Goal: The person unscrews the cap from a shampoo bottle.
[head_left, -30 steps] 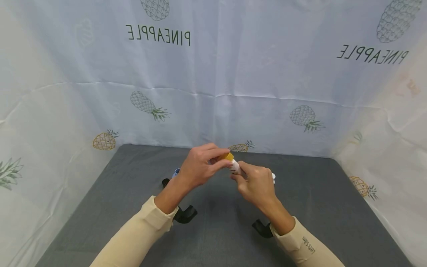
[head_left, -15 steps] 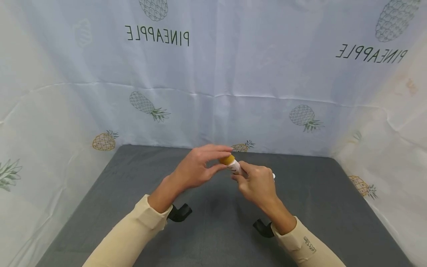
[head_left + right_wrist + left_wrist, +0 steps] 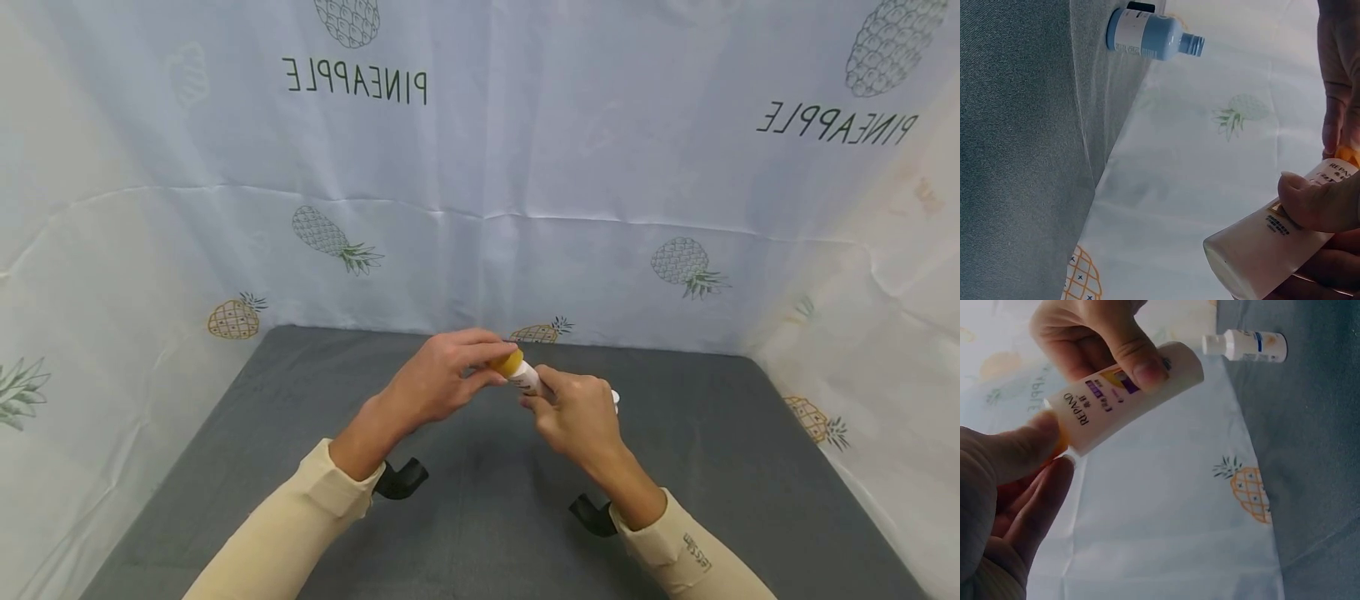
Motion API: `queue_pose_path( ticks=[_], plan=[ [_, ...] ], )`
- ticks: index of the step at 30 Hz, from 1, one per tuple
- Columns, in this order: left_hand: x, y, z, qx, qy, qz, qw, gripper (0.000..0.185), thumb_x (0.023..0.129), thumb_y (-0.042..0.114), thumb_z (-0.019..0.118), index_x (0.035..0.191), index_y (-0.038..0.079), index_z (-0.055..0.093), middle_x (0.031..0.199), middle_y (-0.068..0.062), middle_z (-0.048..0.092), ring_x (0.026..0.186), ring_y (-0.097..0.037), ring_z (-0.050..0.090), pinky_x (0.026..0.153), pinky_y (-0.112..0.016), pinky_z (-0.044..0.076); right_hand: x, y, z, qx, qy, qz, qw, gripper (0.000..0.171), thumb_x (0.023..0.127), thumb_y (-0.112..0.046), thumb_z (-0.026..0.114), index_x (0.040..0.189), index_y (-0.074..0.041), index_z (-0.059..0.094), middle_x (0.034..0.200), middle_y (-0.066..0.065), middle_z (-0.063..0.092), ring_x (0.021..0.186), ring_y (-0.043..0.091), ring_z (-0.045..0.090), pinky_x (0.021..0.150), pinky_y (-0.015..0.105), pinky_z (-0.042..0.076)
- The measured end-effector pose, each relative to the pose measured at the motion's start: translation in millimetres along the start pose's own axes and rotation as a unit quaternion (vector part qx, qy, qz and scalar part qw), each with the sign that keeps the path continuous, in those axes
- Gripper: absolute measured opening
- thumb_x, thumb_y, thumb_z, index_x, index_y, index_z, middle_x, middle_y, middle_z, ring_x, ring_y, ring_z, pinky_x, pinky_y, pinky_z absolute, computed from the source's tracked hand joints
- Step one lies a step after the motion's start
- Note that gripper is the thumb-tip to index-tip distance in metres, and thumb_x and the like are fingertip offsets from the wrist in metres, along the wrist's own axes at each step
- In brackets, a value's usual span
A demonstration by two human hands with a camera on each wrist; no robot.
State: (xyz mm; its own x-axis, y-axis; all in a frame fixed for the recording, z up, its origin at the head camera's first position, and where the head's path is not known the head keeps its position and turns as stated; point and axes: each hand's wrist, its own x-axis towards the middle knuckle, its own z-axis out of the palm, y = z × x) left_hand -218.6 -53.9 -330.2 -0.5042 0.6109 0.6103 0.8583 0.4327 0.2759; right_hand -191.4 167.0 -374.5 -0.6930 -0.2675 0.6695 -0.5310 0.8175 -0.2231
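A white bottle [image 3: 527, 381] with a yellow cap [image 3: 507, 362] is held tilted above the table, cap end toward the left. My left hand [image 3: 442, 375] pinches the cap between thumb and fingers. My right hand [image 3: 581, 412] grips the bottle body; in the right wrist view its thumb lies across the printed side of the bottle [image 3: 1260, 256]. Left-hand fingers cover much of the cap in the left wrist view, where purple and yellow print shows on the bottle [image 3: 1125, 397]. Whether the cap is tight or loose I cannot tell.
Behind my right hand stands a small white bottle [image 3: 1254, 345] with a white cap. A blue bottle [image 3: 1150, 34] with a bare threaded neck stands on the grey-covered table, a black object [image 3: 1141, 7] beside it. White pineapple-print curtains [image 3: 480, 167] border the table.
My left hand has shifted its fingers on the yellow cap, and its forearm has swung slightly left. The blue bottle at the left has become hidden in the head view. My right hand barely moves.
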Motion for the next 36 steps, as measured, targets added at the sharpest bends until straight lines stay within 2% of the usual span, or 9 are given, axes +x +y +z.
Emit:
queue_pose_path(
  ticks=[7, 10, 14, 18, 22, 27, 32, 36],
  plan=[
    [3.2, -0.8, -0.2, -0.018, -0.014, -0.02, 0.9995, 0.043, 0.087, 0.02, 0.085, 0.125, 0.005, 0.073, 0.112, -0.007, 0.071, 0.093, -0.016, 0.072, 0.078, -0.03, 0.063, -0.3, 1.6, -1.0, 0.005, -0.005, 0.0, 1.0, 0.027, 0.071, -0.012, 0.096, 0.084, -0.007, 0.072, 0.065, 0.003, 0.071, 0.047, 0.002, 0.035, 0.047, 0.019, 0.03],
    [4.0, -2.3, -0.1, -0.019, -0.017, -0.02, 0.9995, 0.044, 0.087, 0.023, 0.085, 0.125, 0.005, 0.073, 0.122, -0.008, 0.07, 0.103, -0.019, 0.073, 0.085, -0.031, 0.063, -0.5, 2.1, -1.1, 0.006, -0.007, -0.002, 1.0, 0.027, 0.071, -0.012, 0.095, 0.083, -0.007, 0.072, 0.066, 0.004, 0.071, 0.047, 0.003, 0.038, 0.047, 0.019, 0.031],
    [3.8, -4.8, -0.6, -0.044, -0.028, -0.015, 0.9985, 0.05, 0.087, 0.02, 0.084, 0.132, 0.004, 0.071, 0.139, -0.011, 0.068, 0.123, -0.025, 0.07, 0.097, -0.037, 0.061, -1.2, 2.3, -0.8, 0.009, -0.006, 0.002, 1.0, 0.026, 0.071, -0.012, 0.095, 0.087, -0.007, 0.075, 0.071, 0.006, 0.076, 0.048, 0.007, 0.053, 0.048, 0.021, 0.04],
    [3.1, -6.6, -1.1, -0.064, -0.031, 0.001, 0.9975, 0.046, 0.088, 0.013, 0.083, 0.131, 0.003, 0.071, 0.136, -0.012, 0.07, 0.121, -0.026, 0.071, 0.096, -0.037, 0.062, -1.3, 1.8, -1.0, 0.013, -0.01, 0.006, 1.0, 0.024, 0.073, -0.012, 0.094, 0.089, -0.007, 0.076, 0.074, 0.006, 0.077, 0.05, 0.008, 0.058, 0.048, 0.022, 0.042],
    [2.9, -6.6, -0.7, -0.044, -0.024, 0.008, 0.9987, 0.041, 0.088, 0.016, 0.083, 0.127, 0.005, 0.074, 0.123, -0.009, 0.072, 0.107, -0.021, 0.073, 0.085, -0.031, 0.063, -0.9, 1.5, -1.8, 0.008, -0.017, 0.008, 1.0, 0.023, 0.074, -0.012, 0.094, 0.085, -0.008, 0.073, 0.071, 0.005, 0.075, 0.048, 0.004, 0.049, 0.048, 0.021, 0.037],
    [4.7, -4.9, 0.6, -0.016, -0.018, -0.007, 0.9997, 0.038, 0.087, 0.025, 0.084, 0.119, 0.008, 0.076, 0.111, -0.004, 0.071, 0.091, -0.015, 0.07, 0.076, -0.026, 0.061, -0.2, 1.3, -2.5, -0.001, -0.017, 0.006, 1.0, 0.027, 0.072, -0.012, 0.095, 0.08, -0.009, 0.069, 0.065, 0.003, 0.071, 0.047, 0.003, 0.039, 0.047, 0.02, 0.032],
    [8.4, -3.2, 2.2, 0.014, -0.01, -0.02, 0.9997, 0.035, 0.086, 0.03, 0.084, 0.111, 0.006, 0.078, 0.114, -0.005, 0.073, 0.094, -0.017, 0.072, 0.077, -0.028, 0.062, 0.1, -0.2, -2.0, -0.004, -0.015, 0.003, 1.0, 0.027, 0.072, -0.013, 0.095, 0.079, -0.009, 0.069, 0.063, 0.003, 0.07, 0.046, 0.003, 0.042, 0.046, 0.019, 0.032],
    [8.3, -2.8, 3.1, 0.021, 0.01, -0.028, 0.9993, 0.046, 0.084, 0.03, 0.086, 0.119, 0.003, 0.076, 0.123, -0.01, 0.074, 0.106, -0.023, 0.074, 0.086, -0.034, 0.063, 0.9, -1.2, -1.4, -0.004, -0.012, 0.002, 1.0, 0.028, 0.073, -0.014, 0.095, 0.077, -0.01, 0.068, 0.061, 0.002, 0.068, 0.044, 0.003, 0.041, 0.045, 0.019, 0.029]
  ],
)
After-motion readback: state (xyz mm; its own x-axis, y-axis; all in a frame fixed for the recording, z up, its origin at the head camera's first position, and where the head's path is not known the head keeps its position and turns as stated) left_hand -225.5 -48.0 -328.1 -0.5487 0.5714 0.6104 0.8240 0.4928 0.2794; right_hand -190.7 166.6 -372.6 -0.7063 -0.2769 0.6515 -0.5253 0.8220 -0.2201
